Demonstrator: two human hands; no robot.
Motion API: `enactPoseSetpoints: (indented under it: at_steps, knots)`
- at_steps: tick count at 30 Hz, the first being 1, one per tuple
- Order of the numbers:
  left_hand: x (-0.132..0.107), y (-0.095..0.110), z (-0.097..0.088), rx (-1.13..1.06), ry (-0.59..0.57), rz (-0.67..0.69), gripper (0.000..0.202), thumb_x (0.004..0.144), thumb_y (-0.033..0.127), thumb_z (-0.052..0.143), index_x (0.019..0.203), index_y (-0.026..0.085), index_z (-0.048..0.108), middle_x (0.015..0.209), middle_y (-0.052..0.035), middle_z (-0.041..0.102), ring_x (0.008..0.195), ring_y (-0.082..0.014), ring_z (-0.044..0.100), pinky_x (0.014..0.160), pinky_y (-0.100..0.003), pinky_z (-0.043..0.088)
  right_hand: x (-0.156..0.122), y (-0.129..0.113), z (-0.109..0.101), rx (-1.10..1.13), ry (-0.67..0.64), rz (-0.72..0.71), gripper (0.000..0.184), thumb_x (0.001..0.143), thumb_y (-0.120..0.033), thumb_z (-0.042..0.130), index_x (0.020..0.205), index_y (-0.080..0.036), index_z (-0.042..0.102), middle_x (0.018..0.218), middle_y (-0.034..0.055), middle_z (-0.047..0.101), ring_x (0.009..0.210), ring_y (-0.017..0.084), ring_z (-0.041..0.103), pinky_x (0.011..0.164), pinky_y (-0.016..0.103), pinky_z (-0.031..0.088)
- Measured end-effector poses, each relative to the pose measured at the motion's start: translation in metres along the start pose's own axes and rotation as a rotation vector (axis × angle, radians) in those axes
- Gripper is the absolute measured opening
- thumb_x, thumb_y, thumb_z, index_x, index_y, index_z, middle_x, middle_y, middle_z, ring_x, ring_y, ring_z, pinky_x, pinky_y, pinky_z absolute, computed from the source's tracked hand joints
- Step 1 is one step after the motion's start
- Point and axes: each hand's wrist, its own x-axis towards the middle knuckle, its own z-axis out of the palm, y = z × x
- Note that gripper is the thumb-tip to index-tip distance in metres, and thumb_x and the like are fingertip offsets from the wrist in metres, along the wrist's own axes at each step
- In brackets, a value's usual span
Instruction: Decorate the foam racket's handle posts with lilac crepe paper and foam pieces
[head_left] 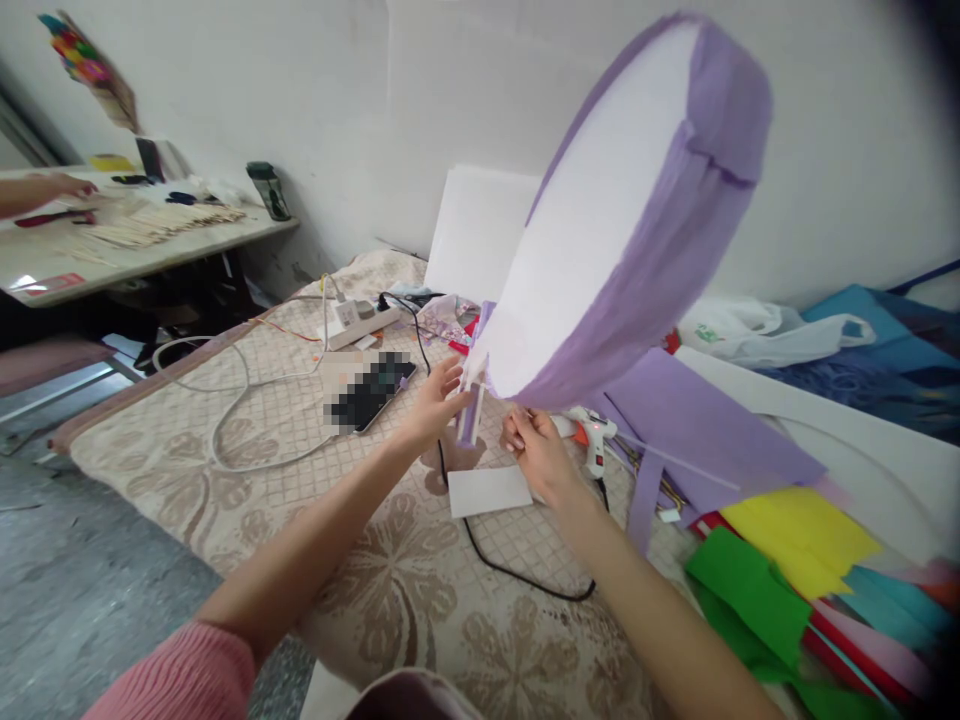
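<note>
A large white disc (pixel 600 220) with a purple crepe-like wrapped rim (pixel 645 290) stands tilted above the table. Its lower edge meets a small purple-and-white stand (pixel 470 415). My left hand (pixel 435 405) is beside this stand, fingers apart, the fingertips at or very close to the joint. Just below the disc's lower edge, my right hand (pixel 538 450) is closed with its fingers curled; whatever they hold is hidden. To its right rests a white hot glue gun (pixel 598 440) with an orange part near its nozzle. A white rectangular piece (pixel 489 492) lies between my forearms.
A phone (pixel 375 390), white cables and a power strip (pixel 364 328) occupy the left side. Purple sheets (pixel 705 420), yellow sheet (pixel 799 535) and green sheet (pixel 750 590) lie right. At another table (pixel 255 232), a person's hand (pixel 64 187) is near thin sticks (pixel 161 225).
</note>
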Motion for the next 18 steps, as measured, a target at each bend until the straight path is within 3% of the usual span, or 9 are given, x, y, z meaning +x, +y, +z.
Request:
enactPoseSetpoints:
  at_steps: [6, 12, 18]
  knots:
    - [0.0005, -0.0047, -0.0015, -0.041, 0.027, 0.038, 0.068, 0.074, 0.023, 0.070, 0.137, 0.019, 0.045, 0.124, -0.0150, 0.064, 0.115, -0.0311, 0.059, 0.094, -0.045, 0.047, -0.0014, -0.0046, 0.0017, 0.081, -0.038, 0.106, 0.040, 0.074, -0.047, 0.078, 0.065, -0.020, 0.049, 0.057, -0.0080, 0.041, 0.047, 0.005, 0.031, 0.046, 0.020, 0.033]
    - [0.0013, -0.0051, -0.0007, -0.076, 0.015, 0.050, 0.066, 0.073, 0.021, 0.070, 0.135, 0.021, 0.048, 0.128, -0.0150, 0.061, 0.119, -0.0315, 0.057, 0.096, -0.048, 0.045, -0.0025, -0.0054, 0.0036, 0.143, -0.035, 0.141, 0.039, 0.062, -0.031, 0.088, 0.069, -0.022, 0.051, 0.065, -0.0076, 0.048, 0.057, 0.007, 0.044, 0.055, 0.020, 0.041]
    - [0.0012, -0.0052, 0.0007, -0.101, 0.011, 0.035, 0.068, 0.072, 0.022, 0.071, 0.136, 0.022, 0.047, 0.134, -0.0152, 0.056, 0.123, -0.0316, 0.053, 0.099, -0.051, 0.043, -0.0047, -0.0091, 0.0078, 0.195, -0.070, 0.245, 0.047, 0.072, -0.049, 0.079, 0.063, -0.020, 0.043, 0.057, -0.0078, 0.041, 0.046, 0.005, 0.034, 0.044, 0.019, 0.030]
